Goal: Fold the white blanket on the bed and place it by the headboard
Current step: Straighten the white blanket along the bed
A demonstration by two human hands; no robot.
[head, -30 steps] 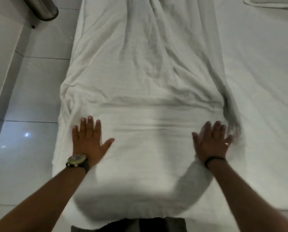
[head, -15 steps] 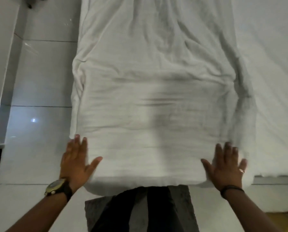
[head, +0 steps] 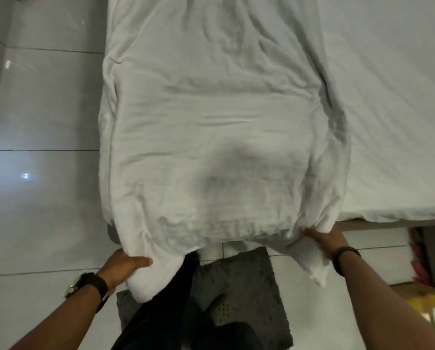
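The white blanket (head: 211, 137) lies as a long folded strip along the left side of the bed (head: 393, 122), its near end hanging over the foot edge. My left hand (head: 123, 263), with a watch on the wrist, grips the near left corner, thumb on top. My right hand (head: 322, 236), with a dark band on the wrist, holds the near right corner from below, and a flap of blanket hangs beside it. The headboard is out of view.
Glossy white floor tiles (head: 42, 193) run left of the bed. A grey mat (head: 239, 294) lies under my dark-trousered legs at the foot of the bed. Coloured boxes and items (head: 428, 306) sit on the floor at the lower right.
My hands slid back from lying flat on the blanket to its near edge and now grip both near corners. The view has stepped back from the bed.
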